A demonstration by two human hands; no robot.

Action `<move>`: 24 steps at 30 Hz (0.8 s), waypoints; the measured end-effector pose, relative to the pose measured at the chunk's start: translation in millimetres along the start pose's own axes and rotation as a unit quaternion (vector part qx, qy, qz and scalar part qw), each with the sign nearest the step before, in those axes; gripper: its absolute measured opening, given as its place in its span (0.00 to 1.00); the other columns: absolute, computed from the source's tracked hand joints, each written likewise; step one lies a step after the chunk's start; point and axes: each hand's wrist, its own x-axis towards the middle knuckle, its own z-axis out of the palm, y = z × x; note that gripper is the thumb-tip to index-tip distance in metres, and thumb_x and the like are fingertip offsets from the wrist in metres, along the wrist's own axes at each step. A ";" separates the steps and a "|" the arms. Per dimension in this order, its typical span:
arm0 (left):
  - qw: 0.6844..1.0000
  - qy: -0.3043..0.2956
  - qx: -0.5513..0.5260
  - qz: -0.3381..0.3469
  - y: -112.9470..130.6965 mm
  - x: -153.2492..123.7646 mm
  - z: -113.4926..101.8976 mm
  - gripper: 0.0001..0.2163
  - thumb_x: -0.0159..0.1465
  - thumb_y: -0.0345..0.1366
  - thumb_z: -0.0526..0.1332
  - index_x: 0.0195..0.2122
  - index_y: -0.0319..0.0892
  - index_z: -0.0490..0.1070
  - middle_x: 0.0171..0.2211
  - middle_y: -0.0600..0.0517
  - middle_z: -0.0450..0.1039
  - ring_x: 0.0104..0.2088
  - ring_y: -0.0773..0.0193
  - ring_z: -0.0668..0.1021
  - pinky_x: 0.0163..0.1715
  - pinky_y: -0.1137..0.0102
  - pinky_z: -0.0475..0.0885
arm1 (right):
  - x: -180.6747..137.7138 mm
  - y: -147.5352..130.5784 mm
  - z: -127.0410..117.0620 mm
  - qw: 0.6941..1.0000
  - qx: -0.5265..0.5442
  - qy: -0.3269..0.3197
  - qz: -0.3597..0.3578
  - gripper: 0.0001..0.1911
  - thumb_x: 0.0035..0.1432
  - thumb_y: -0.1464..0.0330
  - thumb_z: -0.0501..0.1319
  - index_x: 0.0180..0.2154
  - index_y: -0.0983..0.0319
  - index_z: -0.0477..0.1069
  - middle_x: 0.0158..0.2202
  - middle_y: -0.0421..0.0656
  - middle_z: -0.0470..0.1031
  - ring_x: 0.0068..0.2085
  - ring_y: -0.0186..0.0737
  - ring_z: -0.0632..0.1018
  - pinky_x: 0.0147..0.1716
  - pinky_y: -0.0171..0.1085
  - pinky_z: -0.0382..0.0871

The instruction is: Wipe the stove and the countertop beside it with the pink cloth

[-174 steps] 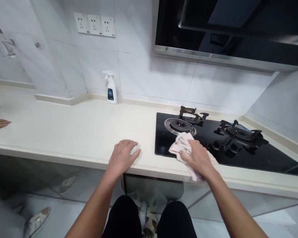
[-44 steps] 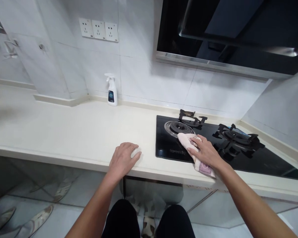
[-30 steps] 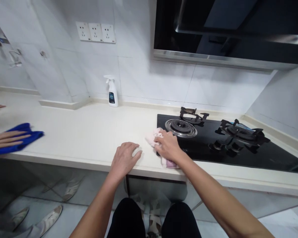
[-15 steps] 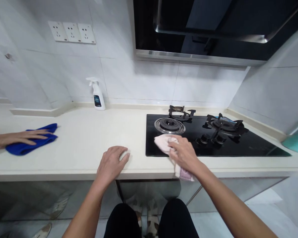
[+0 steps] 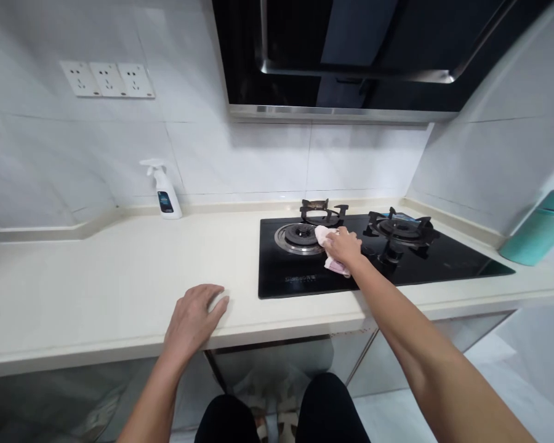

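Right hand (image 5: 345,246), grip closed on a pink cloth (image 5: 335,265), has moved back across the cooktop (image 5: 277,267), away from the front edge of the surface (image 5: 120,289), to the left burner (image 5: 300,234); wiping appears to reach the burner's side; left hand (image 5: 194,317), loosely curled, empty, rests near that edge.

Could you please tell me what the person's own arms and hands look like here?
The left hand and right hand are ungloved. The left forearm and right forearm are bare, with no sleeve, watch or bracelet in view.
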 end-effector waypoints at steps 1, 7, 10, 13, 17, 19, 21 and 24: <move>1.000 -0.002 0.000 -0.002 -0.5 0.6 -0.1 0.21 0.69 0.52 0.53 0.49 0.47 0.79 0.54 0.47 0.80 0.58 0.46 0.76 0.57 0.53 0.70 | -3.2 0.8 -0.3 1.000 0.001 -0.007 -0.009 0.23 0.70 0.55 0.51 0.58 0.50 0.77 0.64 0.52 0.66 0.56 0.60 0.71 0.52 0.55 0.67; 1.000 0.002 -0.007 0.008 -1.6 2.3 0.2 0.22 0.68 0.53 0.52 0.49 0.46 0.79 0.52 0.46 0.81 0.56 0.47 0.77 0.58 0.54 0.70 | -67.3 9.6 -3.7 0.992 0.010 0.008 -0.124 0.19 0.69 0.57 0.55 0.55 0.50 0.79 0.69 0.46 0.63 0.58 0.55 0.70 0.55 0.50 0.64; 1.000 0.004 -0.008 0.014 -0.5 1.9 -0.6 0.21 0.69 0.53 0.52 0.48 0.46 0.79 0.51 0.45 0.81 0.56 0.46 0.77 0.58 0.53 0.70 | -98.6 29.6 -3.7 0.980 0.045 0.061 -0.186 0.17 0.67 0.64 0.56 0.51 0.53 0.81 0.65 0.47 0.69 0.57 0.52 0.71 0.54 0.49 0.64; 1.000 0.004 -0.007 0.012 -0.4 1.3 -0.3 0.21 0.69 0.53 0.53 0.48 0.47 0.79 0.52 0.46 0.81 0.56 0.46 0.77 0.58 0.52 0.70 | -112.1 64.5 -1.3 0.978 0.060 0.089 -0.178 0.17 0.65 0.66 0.57 0.51 0.53 0.81 0.62 0.47 0.71 0.55 0.52 0.72 0.54 0.49 0.65; 1.000 0.008 -0.009 0.009 -1.0 0.3 1.5 0.21 0.68 0.53 0.54 0.49 0.47 0.79 0.53 0.46 0.80 0.57 0.46 0.77 0.58 0.52 0.70 | -109.3 127.6 5.4 0.984 0.039 0.115 -0.128 0.18 0.65 0.64 0.57 0.50 0.54 0.82 0.61 0.48 0.72 0.54 0.53 0.73 0.51 0.49 0.68; 1.000 0.003 -0.010 0.006 -0.1 -0.1 1.3 0.22 0.68 0.53 0.53 0.49 0.46 0.79 0.53 0.45 0.80 0.57 0.45 0.77 0.58 0.51 0.70 | -104.6 163.1 8.4 0.987 0.020 0.127 -0.092 0.18 0.65 0.63 0.57 0.50 0.54 0.83 0.61 0.49 0.71 0.53 0.54 0.73 0.50 0.50 0.69; 1.000 -0.002 -0.011 0.002 1.6 -0.3 0.3 0.22 0.68 0.53 0.53 0.50 0.46 0.79 0.53 0.45 0.80 0.58 0.45 0.76 0.58 0.51 0.70 | -100.4 198.2 10.6 0.990 0.003 0.137 -0.044 0.19 0.65 0.62 0.57 0.50 0.56 0.83 0.61 0.51 0.71 0.52 0.55 0.74 0.49 0.50 0.69; 1.000 0.000 -0.009 0.005 4.1 -0.5 -0.7 0.22 0.69 0.53 0.53 0.50 0.46 0.79 0.53 0.45 0.80 0.57 0.45 0.76 0.58 0.52 0.70 | -98.4 239.1 12.8 0.986 0.007 0.164 0.027 0.20 0.67 0.62 0.56 0.49 0.60 0.83 0.60 0.57 0.71 0.53 0.57 0.75 0.49 0.50 0.68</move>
